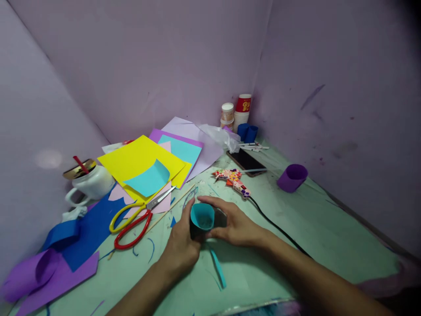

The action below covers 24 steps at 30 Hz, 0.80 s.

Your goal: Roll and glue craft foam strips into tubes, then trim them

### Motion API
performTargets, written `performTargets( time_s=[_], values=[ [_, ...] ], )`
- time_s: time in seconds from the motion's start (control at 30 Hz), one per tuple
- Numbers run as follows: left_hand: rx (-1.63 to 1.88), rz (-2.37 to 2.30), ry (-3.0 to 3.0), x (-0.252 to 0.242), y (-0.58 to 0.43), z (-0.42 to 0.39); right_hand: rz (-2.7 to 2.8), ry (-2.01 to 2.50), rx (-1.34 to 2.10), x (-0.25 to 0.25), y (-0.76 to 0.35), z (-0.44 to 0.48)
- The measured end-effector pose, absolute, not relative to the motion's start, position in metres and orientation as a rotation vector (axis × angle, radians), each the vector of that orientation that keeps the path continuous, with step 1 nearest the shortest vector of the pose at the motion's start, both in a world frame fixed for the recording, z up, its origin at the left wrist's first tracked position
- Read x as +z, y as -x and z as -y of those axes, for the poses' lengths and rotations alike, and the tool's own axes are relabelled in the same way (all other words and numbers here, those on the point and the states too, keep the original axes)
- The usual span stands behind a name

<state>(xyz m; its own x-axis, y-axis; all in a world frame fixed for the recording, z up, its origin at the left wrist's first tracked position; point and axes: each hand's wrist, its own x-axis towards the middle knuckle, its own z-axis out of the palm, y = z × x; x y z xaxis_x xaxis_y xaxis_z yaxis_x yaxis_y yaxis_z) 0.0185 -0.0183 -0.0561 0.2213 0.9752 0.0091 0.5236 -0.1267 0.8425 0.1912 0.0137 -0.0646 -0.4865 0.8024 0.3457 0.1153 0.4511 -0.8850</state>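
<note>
A light-blue rolled tube (202, 215), of paper or thin foam, stands between my hands with its round opening facing up. My left hand (184, 237) wraps its left side, thumb along the wall. On the other side my right hand (232, 221) curves around with fingers and thumb closing in; a dark grey patch in its grasp is unclear. Just below lies a narrow light-blue strip (217, 267). Scissors (146, 217) with one yellow and one red handle rest open to the left. Beyond my right hand is a floral-patterned glue gun (232, 180) with a black cord.
Yellow sheets (138, 158) and other coloured sheets pile up at the back left. A white mug (94, 182), blue sheet (94, 232) and purple roll (33, 274) line the left. A phone (246, 161), paper cups (242, 109) and blue tubes (247, 133) sit behind; a purple tube (292, 178) stands right.
</note>
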Motion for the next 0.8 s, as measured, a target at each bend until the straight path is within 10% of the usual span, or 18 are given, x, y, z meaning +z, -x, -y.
performTargets(
  time_s=[0.5,0.8],
  values=[
    [1.179,-1.240,-1.491,-0.070,-0.010,0.020,0.448,0.629,2.152,-0.059,-0.191,-0.026],
    [1.440,-1.308,-1.743,-0.069,-0.007,0.025,0.428,0.700,2.168,-0.066,-0.180,-0.022]
  ],
)
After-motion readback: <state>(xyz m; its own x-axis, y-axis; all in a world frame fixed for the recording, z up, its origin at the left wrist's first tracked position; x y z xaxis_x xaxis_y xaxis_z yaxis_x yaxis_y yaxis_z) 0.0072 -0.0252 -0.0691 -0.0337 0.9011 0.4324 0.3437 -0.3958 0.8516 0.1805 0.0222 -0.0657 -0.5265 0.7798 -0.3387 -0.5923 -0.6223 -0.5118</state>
